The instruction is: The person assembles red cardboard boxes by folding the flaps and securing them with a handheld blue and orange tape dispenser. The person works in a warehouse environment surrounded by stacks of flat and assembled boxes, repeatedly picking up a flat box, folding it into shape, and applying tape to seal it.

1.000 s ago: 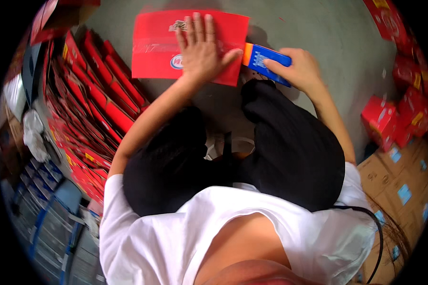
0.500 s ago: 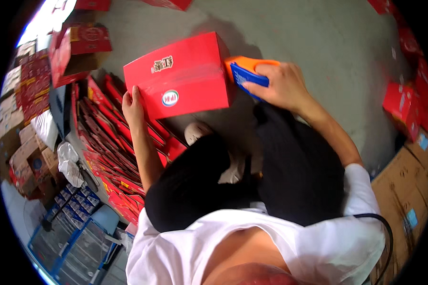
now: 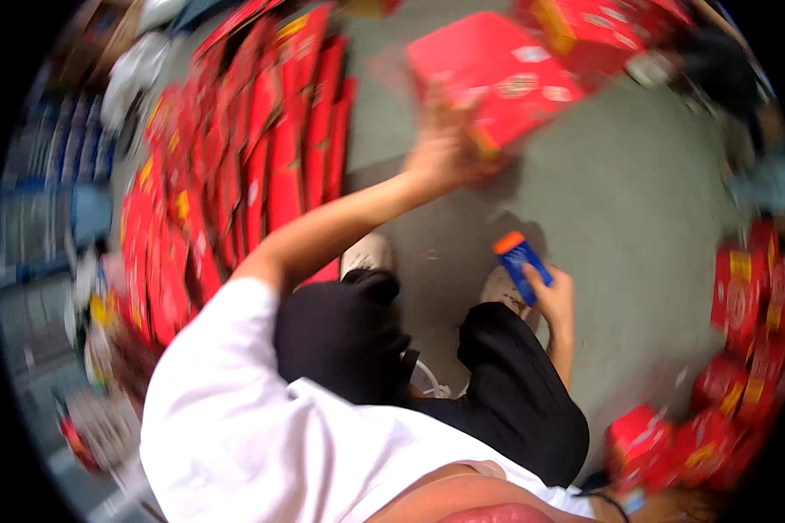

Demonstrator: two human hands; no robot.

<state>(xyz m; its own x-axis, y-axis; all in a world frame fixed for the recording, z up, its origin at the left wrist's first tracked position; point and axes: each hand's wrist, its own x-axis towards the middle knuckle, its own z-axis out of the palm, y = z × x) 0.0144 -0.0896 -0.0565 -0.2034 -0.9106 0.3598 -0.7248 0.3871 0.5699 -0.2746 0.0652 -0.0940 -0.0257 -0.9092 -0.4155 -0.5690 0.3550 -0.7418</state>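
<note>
Out in front, my left hand (image 3: pixel 449 131) grips the near left side of a red carton (image 3: pixel 501 74), its arm stretched forward and to the right. Hand and carton are smeared by motion, so the exact finger placement is unclear. Lower and to the right, my right hand (image 3: pixel 556 301) is closed round a blue and orange tape dispenser (image 3: pixel 523 266), held above my shoe. The carton and the dispenser are well apart.
Flattened red cartons (image 3: pixel 244 166) stand packed in a long row on my left. More red boxes (image 3: pixel 589 35) sit at the far side, others (image 3: pixel 702 436) at the lower right. Another person (image 3: pixel 724 70) is at the far right. Blue crates (image 3: pixel 57 200) line the left edge.
My view has turned to the right. My left hand has swung the carton forward and right. My right hand has drawn the tape dispenser back from the carton, nearer my legs.
</note>
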